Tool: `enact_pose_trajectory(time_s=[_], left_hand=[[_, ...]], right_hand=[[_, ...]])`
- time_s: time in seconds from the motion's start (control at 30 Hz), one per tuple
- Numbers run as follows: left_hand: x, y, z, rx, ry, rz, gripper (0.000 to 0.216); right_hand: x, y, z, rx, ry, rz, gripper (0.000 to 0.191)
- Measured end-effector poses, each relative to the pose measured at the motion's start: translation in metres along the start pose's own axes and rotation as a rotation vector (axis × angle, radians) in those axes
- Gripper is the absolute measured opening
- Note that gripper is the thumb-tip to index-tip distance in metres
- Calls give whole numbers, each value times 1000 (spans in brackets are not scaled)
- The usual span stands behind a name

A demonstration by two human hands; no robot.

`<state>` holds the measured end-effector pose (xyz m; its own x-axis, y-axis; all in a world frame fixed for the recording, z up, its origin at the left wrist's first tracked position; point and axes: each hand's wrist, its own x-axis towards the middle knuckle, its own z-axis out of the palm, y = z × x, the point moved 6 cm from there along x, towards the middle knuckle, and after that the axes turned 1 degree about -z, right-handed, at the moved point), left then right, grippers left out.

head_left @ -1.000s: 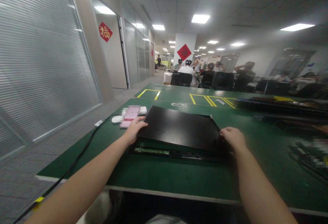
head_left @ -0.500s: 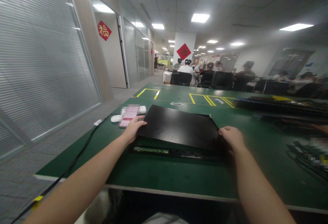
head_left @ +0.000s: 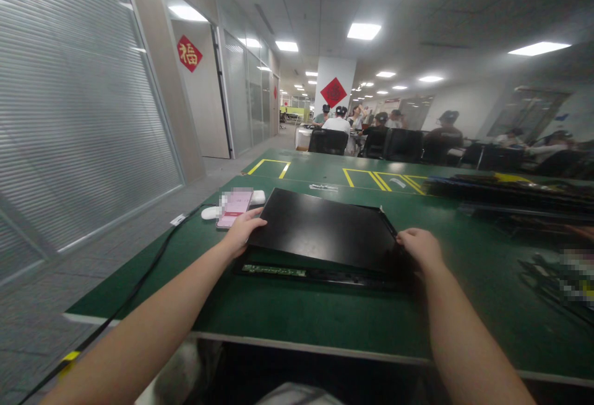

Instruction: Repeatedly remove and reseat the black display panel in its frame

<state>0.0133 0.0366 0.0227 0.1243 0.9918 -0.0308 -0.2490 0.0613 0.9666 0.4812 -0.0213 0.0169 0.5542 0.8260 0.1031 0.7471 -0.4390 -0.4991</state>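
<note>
A flat black screen panel [head_left: 325, 225] lies tilted over a dark frame, its near edge raised. My left hand [head_left: 241, 230] grips the panel's left edge, thumb on top and fingers mostly beneath. At the opposite side my right hand [head_left: 421, 249] is closed on the right edge, with its fingertips partly hidden. Along the near side, below the panel, runs a dark frame strip [head_left: 352, 279] carrying a narrow green circuit board [head_left: 273, 271]. How the panel joins the frame cannot be seen.
A phone [head_left: 234, 210] and white rounded items lie left of the panel on the green table [head_left: 297, 318]. Dark flat parts [head_left: 492, 191] are stacked at the right, with cables [head_left: 552, 281] nearer. A black strap [head_left: 153, 260] crosses the left edge. Several people sit beyond.
Both hands keep their grip on the screen panel. The panel and hands show hardly any movement; the camera view has shifted very slightly.
</note>
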Motion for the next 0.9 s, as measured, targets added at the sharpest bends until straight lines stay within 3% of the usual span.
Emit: enact_pose_trajectory(time_s=[0.9], left_hand=[[0,1,-4,16,70,20,47]], right_hand=[[1,5,1,53,22,26,25]])
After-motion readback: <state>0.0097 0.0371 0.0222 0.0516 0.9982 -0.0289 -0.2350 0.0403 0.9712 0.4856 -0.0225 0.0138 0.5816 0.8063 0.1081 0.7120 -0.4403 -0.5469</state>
